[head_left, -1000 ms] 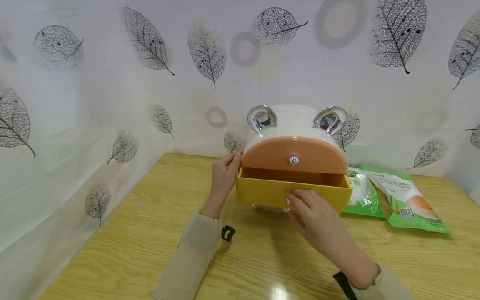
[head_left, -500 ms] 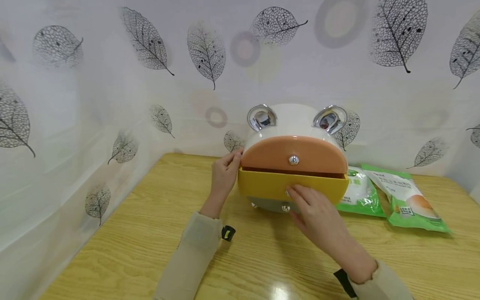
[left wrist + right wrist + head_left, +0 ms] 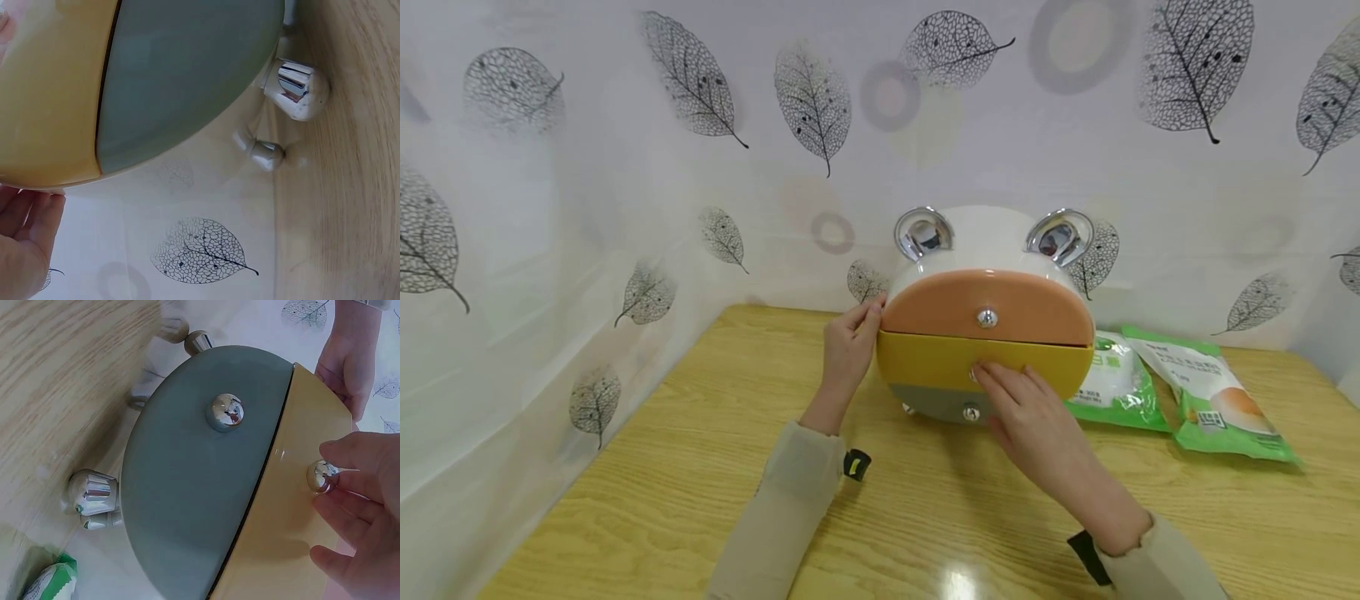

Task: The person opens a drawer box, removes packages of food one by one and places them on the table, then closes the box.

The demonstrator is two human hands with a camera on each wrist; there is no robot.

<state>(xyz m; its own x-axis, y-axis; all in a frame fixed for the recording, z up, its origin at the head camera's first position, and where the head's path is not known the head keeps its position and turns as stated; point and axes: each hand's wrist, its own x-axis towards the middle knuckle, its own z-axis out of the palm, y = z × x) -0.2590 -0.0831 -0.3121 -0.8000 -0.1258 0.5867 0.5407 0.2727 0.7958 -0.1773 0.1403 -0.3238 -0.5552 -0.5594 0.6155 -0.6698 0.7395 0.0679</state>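
A frog-shaped drawer box (image 3: 988,237), white on top with chrome eyes, stands on the table. Its orange top drawer (image 3: 940,304), yellow middle drawer (image 3: 917,360) and grey-green bottom drawer (image 3: 936,402) each carry a chrome knob. The yellow front sits almost flush, with a thin dark gap along its top right edge. My right hand (image 3: 1037,425) presses on this front, its fingertips at the yellow drawer's knob (image 3: 322,476). Against the left side of the box rests my left hand (image 3: 847,350), fingertips at the case edge in the left wrist view.
Two green and white plastic packets, one packet (image 3: 1120,387) partly behind the box and another packet (image 3: 1221,400) beside it, lie on the right. Chrome feet (image 3: 297,87) hold the box above the wooden table (image 3: 700,467). A leaf-patterned curtain (image 3: 760,225) hangs behind and at left.
The yellow drawer has slid back into the box, from well out to nearly flush, with my right hand moving along with it. My left hand has stayed at the side.
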